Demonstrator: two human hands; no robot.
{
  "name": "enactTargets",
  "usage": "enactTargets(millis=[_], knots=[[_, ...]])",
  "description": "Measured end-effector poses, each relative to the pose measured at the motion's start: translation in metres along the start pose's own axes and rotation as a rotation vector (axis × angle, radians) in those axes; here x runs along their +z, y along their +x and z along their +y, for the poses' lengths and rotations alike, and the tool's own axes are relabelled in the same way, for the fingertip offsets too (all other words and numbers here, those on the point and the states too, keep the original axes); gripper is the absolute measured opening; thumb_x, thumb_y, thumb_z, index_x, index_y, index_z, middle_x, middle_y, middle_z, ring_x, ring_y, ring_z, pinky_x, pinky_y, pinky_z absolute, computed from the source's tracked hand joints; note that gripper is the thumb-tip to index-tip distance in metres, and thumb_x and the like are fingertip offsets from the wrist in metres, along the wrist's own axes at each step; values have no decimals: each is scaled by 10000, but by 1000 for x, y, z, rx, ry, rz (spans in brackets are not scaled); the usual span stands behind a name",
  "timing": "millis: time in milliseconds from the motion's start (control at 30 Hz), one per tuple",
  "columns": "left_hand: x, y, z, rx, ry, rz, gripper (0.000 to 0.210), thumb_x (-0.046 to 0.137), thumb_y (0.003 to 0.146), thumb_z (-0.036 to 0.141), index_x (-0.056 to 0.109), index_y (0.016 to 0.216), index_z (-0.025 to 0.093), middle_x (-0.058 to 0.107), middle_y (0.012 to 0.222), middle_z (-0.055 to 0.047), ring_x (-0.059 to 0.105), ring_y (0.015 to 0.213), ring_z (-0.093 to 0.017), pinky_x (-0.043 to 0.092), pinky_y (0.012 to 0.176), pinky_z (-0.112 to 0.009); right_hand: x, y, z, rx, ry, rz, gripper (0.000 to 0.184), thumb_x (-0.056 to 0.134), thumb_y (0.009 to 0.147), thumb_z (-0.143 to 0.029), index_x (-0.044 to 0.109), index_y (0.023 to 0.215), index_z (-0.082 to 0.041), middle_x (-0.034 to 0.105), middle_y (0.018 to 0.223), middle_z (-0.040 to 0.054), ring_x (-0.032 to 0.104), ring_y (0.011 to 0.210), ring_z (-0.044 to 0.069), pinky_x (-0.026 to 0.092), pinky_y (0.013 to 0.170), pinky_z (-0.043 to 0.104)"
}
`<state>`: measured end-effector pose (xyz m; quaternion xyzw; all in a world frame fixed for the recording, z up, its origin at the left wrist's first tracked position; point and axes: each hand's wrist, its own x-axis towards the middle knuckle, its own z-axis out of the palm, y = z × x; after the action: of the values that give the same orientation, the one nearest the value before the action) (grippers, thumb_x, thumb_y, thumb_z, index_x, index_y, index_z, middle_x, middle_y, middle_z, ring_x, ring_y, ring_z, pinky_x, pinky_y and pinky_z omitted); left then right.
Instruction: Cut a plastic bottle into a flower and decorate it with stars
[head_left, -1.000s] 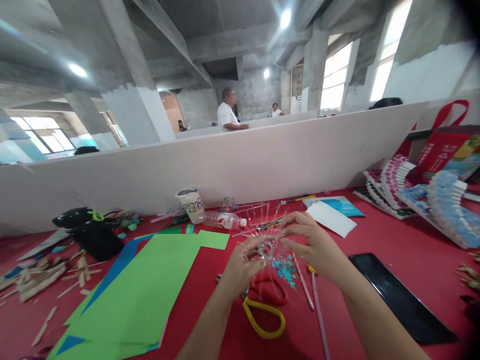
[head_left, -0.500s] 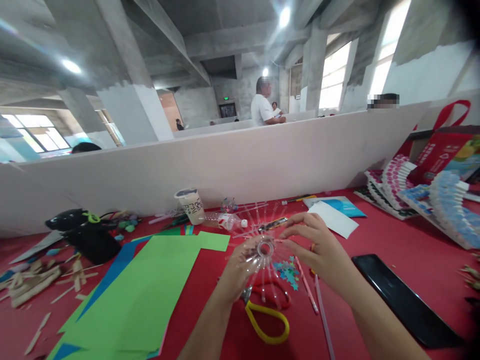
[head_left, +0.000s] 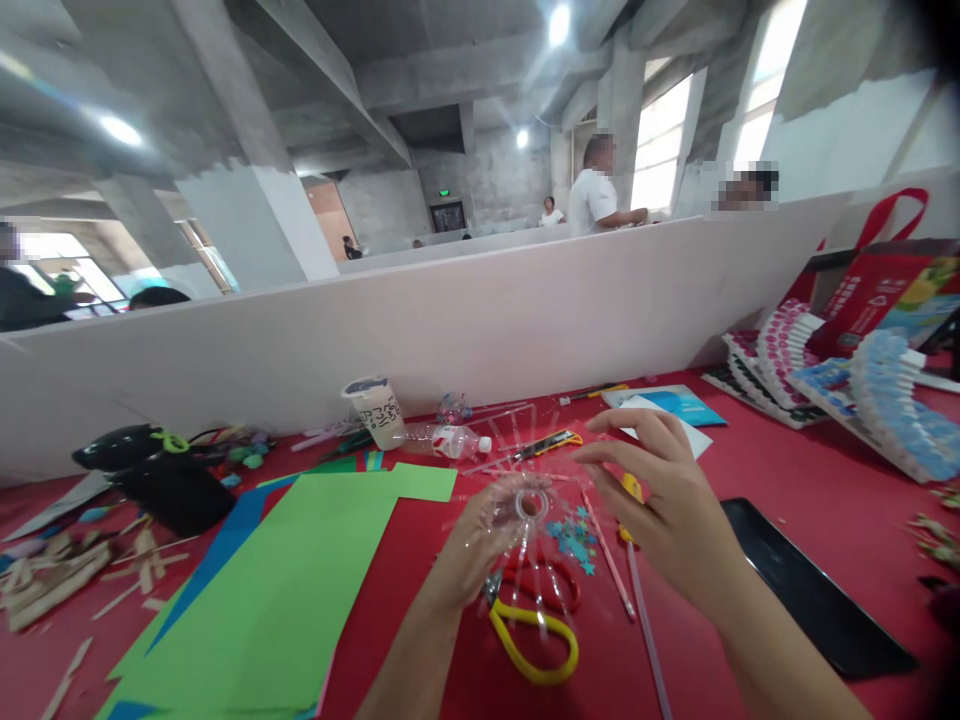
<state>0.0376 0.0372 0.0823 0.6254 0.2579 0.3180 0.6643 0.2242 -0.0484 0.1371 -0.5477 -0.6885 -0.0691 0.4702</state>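
Observation:
My left hand [head_left: 484, 530] is closed around a clear plastic bottle top [head_left: 531, 504], its round mouth facing me and its cut strips fanning outward. To the right, my right hand [head_left: 652, 490] hovers apart from the strips, fingers spread and nothing visible between them. Beneath the bottle top lie scissors [head_left: 536, 640] with red and yellow handles, partly seen through the plastic. Blue star sequins [head_left: 574, 540] are scattered between my hands. Beside them rest a pink pencil-like stick [head_left: 609, 560] and a pale straw [head_left: 651, 630]. A yellow utility knife [head_left: 551, 444] lies behind.
Green paper sheets [head_left: 300, 570] cover the left side. A clear bottle [head_left: 442, 440] and paper cup [head_left: 377, 412] stand or lie by the white partition [head_left: 450, 320]. A black phone [head_left: 817, 590] is at right, near paper fans [head_left: 885, 400]. People are beyond the partition.
My right hand has drawn back rightward from the strips, its fingers opening wider. The left hand keeps its hold on the bottle top. A person in white beyond the partition has moved right.

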Motion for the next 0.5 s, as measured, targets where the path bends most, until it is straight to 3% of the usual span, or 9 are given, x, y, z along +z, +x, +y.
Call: enactTargets(millis=[200,500], knots=[[2,-1,3,17,-2,-28,414,690,720,217,639,1131,225,671,1038,-69,594,909,-204,436,813,-292,4,1,0,-36,-11,-116,276,478,823,-21,640,862,-241,423,1332,48,299,1252,284,352,978,484],[-2,-1,0,-27,19,-10,428,699,709,214,642,1133,218,694,989,-63,616,893,-210,450,805,-295,16,-3,2,4,35,-212,314,453,838,-17,643,867,-264,331,1414,2,201,1325,259,335,1017,501]])
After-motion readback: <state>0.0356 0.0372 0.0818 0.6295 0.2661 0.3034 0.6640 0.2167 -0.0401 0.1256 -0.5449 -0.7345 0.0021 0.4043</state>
